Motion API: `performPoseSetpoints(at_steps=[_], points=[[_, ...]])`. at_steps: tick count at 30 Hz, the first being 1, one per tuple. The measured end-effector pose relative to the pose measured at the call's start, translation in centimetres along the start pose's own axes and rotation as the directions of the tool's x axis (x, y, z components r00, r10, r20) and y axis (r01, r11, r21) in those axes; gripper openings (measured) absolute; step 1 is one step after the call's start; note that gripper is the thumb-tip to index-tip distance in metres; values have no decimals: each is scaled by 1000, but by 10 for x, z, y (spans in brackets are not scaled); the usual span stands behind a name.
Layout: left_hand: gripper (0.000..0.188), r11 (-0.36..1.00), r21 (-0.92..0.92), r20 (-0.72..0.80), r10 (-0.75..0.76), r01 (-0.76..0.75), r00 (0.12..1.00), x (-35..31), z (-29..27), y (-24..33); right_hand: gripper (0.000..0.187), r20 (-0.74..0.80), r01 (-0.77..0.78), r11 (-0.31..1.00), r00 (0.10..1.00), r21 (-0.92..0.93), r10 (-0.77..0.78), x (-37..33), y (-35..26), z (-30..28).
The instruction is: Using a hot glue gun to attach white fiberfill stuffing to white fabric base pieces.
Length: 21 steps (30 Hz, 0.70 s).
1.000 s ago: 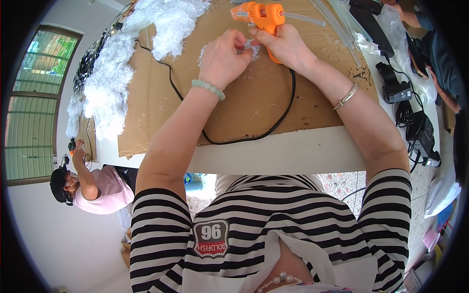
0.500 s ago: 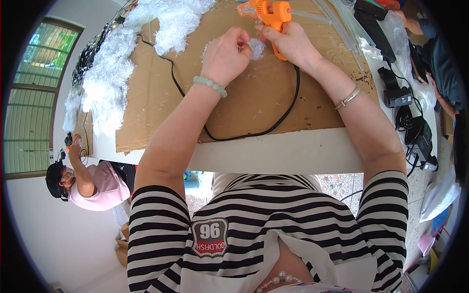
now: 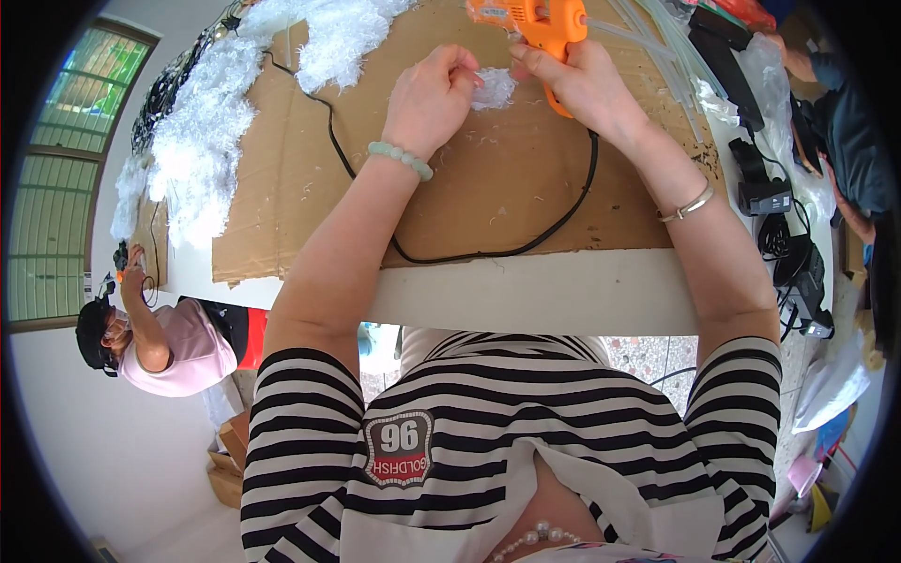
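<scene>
My right hand [image 3: 596, 94] is wrapped round the handle of an orange hot glue gun [image 3: 563, 21], with its nozzle pointing left near the top edge. A clear glue stick [image 3: 615, 33] sticks out of the gun's back. Just left of it, my left hand [image 3: 430, 105] has its fingers closed in a pinch at the edge of a small tuft of shiny white tinsel [image 3: 495, 88]. The tuft hangs low over, or rests on, the brown cardboard sheet [image 3: 469, 202]; I cannot tell which. A gap separates the tuft from the gun's handle.
A black cable [image 3: 483, 253] loops across the cardboard. Piles of white tinsel [image 3: 202, 141] lie at the left with dark wires behind. Clear glue sticks [image 3: 662, 75] and black power adapters [image 3: 765, 197] are at the right. A person in pink [image 3: 183, 347] works at far left; another person's arm [image 3: 849, 206] shows at right.
My right hand and the glue gun have shifted right, away from my left fingers. More of the tinsel tuft now shows beside my left hand, which has barely moved.
</scene>
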State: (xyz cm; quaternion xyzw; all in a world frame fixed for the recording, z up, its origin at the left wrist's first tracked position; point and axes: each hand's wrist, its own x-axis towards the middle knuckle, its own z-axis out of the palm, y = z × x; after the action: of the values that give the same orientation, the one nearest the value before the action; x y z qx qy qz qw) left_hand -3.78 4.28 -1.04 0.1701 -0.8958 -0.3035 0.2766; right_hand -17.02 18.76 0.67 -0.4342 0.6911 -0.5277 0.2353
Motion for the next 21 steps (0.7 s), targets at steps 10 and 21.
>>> performPoseSetpoints(at_steps=[10,21], points=[[17,999,12,77,-31,30,997,-1,-6,0,35,102,-16,1000,995,-1,16,2,10,12],[19,943,182,70,271,-279,960,-13,-9,8,32,-75,-83,935,991,344,115,0,1,14]])
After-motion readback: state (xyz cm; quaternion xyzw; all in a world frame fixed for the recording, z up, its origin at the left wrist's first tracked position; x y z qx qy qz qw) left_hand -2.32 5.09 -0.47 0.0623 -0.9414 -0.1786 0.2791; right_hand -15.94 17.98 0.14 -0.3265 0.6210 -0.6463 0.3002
